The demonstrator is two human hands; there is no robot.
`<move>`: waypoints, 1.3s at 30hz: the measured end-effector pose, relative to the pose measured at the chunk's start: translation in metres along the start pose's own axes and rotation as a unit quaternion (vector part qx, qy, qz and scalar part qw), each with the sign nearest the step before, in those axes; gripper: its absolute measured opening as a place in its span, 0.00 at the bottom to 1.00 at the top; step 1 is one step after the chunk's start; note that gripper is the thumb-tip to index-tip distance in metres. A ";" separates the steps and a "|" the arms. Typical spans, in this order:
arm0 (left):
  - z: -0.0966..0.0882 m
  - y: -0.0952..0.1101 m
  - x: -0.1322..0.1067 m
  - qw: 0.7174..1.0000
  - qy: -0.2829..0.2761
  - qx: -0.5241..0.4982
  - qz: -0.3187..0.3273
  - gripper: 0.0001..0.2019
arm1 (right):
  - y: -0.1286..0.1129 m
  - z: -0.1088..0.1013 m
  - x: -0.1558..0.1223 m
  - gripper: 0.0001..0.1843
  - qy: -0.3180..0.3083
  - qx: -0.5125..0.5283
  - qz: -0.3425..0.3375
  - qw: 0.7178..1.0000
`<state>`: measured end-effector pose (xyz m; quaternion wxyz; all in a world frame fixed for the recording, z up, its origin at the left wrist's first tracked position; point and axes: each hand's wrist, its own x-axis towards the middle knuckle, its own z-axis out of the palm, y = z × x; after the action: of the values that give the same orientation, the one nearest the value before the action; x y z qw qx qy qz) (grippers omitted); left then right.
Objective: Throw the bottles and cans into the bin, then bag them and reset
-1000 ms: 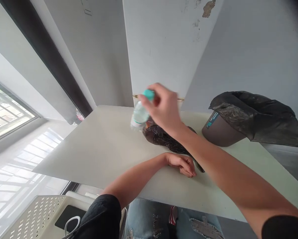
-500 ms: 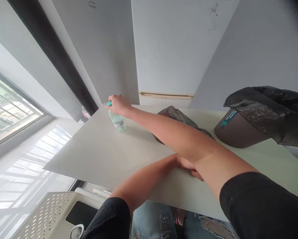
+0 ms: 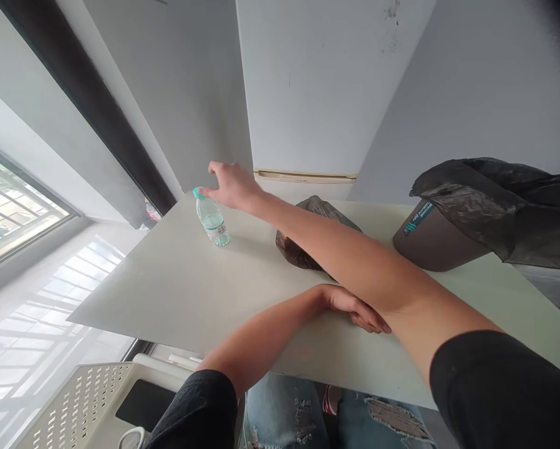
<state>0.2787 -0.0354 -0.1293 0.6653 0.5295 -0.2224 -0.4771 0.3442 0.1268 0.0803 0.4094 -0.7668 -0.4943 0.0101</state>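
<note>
A clear plastic bottle (image 3: pixel 211 219) with a teal cap and a printed label stands upright near the table's far left corner. My right hand (image 3: pixel 233 186) is open beside its top, fingers lifted away and the thumb at or very near the cap. Across the table reaches my right forearm, passing over my left one. My left hand (image 3: pixel 355 308) rests on the tabletop with its fingers stretched out loosely, holding nothing that I can see; the right forearm lies just above it. Behind that forearm a dark plastic bag (image 3: pixel 299 252) is partly hidden.
At the right of the white table (image 3: pixel 168 293) stands a brown bin (image 3: pixel 441 240) lined with a black bag (image 3: pixel 486 199). A light perforated basket (image 3: pixel 86 405) and a dark flat object (image 3: pixel 144 404) are at lower left. A wall and white panel rise behind the table.
My right hand has let go of the bottle cap, its fingers spreading and moving back to the right. The bottle stays standing. The left hand's fingers have straightened a little.
</note>
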 end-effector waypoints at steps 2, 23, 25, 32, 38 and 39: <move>0.001 0.004 -0.001 0.992 -0.123 0.006 -0.025 0.28 | 0.007 -0.035 -0.038 0.16 0.019 -0.003 -0.022 1.000; 0.006 0.026 -0.006 0.992 -0.096 0.057 -0.050 0.33 | 0.177 -0.069 -0.279 0.22 0.147 -0.164 0.189 0.957; 0.006 0.027 -0.006 0.992 -0.094 0.063 -0.055 0.33 | 0.182 -0.066 -0.285 0.19 0.134 -0.197 0.212 0.948; 0.005 0.027 -0.007 0.991 -0.088 0.077 -0.060 0.32 | 0.195 -0.058 -0.288 0.17 0.029 -0.313 0.323 0.893; 0.006 0.029 -0.008 0.992 -0.088 0.078 -0.049 0.32 | 0.204 -0.055 -0.290 0.21 0.036 -0.277 0.343 0.897; 0.006 0.029 -0.008 0.992 -0.090 0.078 -0.046 0.32 | 0.205 -0.055 -0.291 0.21 0.040 -0.270 0.341 0.900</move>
<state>0.2817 -0.0319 -0.0992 0.5762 0.5445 -0.2933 -0.5342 0.3724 -0.1658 -0.1270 0.1777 -0.9692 -0.1700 -0.0153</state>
